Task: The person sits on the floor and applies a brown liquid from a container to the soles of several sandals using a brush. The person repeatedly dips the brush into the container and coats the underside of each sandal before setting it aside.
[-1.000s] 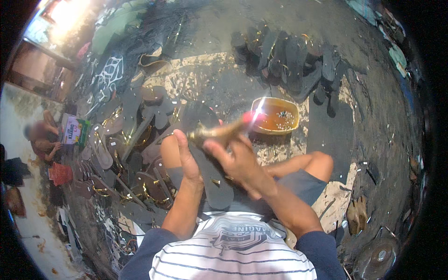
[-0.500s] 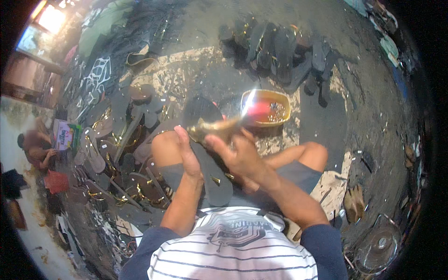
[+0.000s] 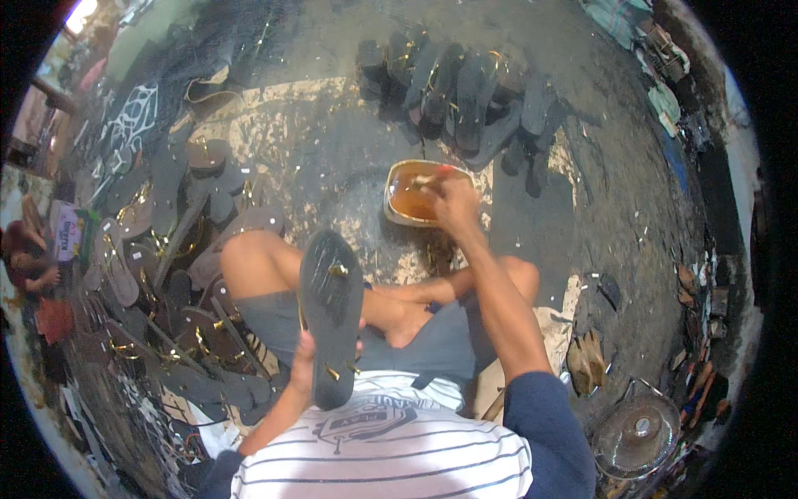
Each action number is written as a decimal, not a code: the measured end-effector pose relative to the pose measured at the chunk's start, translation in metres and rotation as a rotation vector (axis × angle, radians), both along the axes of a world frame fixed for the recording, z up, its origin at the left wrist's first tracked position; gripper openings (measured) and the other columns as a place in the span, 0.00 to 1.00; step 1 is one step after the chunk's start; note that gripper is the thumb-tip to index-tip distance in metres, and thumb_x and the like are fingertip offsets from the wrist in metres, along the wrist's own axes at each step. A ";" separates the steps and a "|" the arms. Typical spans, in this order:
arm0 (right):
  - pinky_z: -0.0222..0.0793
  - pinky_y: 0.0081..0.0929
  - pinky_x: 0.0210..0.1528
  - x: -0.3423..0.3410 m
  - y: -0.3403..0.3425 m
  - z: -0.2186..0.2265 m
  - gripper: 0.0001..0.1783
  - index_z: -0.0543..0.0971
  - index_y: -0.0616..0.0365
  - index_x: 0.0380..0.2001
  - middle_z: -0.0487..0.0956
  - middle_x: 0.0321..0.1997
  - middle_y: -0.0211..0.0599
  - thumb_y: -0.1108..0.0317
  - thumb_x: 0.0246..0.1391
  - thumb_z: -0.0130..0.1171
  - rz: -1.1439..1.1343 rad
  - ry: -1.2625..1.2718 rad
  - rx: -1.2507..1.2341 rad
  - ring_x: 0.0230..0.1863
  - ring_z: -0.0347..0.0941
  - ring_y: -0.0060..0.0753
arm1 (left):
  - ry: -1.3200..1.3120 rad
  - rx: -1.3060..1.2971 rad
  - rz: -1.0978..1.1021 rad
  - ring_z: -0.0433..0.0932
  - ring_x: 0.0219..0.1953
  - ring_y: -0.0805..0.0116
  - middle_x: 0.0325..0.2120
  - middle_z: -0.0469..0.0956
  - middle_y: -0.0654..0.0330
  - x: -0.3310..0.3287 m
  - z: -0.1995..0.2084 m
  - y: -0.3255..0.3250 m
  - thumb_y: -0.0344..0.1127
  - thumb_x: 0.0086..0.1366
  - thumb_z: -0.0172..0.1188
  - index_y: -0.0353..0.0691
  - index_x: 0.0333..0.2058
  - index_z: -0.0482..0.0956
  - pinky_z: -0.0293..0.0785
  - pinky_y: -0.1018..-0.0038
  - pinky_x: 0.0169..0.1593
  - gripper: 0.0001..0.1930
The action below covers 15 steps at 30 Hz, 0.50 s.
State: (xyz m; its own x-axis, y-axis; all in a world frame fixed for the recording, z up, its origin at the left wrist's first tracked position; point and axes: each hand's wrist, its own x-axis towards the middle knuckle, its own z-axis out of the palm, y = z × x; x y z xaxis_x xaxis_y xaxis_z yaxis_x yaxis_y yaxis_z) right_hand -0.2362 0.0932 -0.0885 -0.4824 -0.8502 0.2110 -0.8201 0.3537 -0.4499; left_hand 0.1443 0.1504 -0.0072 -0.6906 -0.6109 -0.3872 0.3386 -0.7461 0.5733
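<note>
In front of my chest, my left hand [image 3: 303,364] grips a dark grey sandal [image 3: 330,287] by its lower part, thumb along one edge. The sole faces up and carries wet, shiny streaks. Small gold strap ends poke out of it near the toe and on both sides lower down. My right hand [image 3: 457,204] reaches over a squarish tub [image 3: 406,223] of amber liquid. Its fingers are closed around a small brush-like tool [image 3: 446,170] with a red part, mostly hidden by the hand. The tool's pale end dips toward the liquid.
Dark sandals [image 3: 453,96] stand in a row beyond the tub. More sandals with gold straps [image 3: 170,274] lie piled at my left. A round fan [image 3: 638,432] sits at lower right, near a brownish pair of shoe-shaped pieces [image 3: 588,364]. Another person [image 3: 29,249] is at far left.
My right hand has moved from over the sole to the tub. My left hand has drawn the sandal back and tipped its sole up. The whole view has shifted a little.
</note>
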 end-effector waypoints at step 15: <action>0.70 0.39 0.50 0.090 0.053 0.198 0.18 0.83 0.63 0.44 0.84 0.46 0.43 0.57 0.63 0.62 -0.176 -1.012 -0.092 0.49 0.78 0.36 | 0.268 -0.096 0.290 0.85 0.33 0.63 0.42 0.84 0.54 -0.128 0.008 -0.133 0.63 0.73 0.47 0.37 0.57 0.73 0.86 0.65 0.34 0.33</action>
State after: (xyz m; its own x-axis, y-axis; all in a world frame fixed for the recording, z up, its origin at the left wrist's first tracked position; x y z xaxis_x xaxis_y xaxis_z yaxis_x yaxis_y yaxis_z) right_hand -0.1465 0.1457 0.1091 -0.5864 -0.7515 -0.3024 0.0180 0.3611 -0.9324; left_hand 0.0167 0.0174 0.0004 -0.5528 -0.8201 -0.1481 0.6744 -0.5446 0.4985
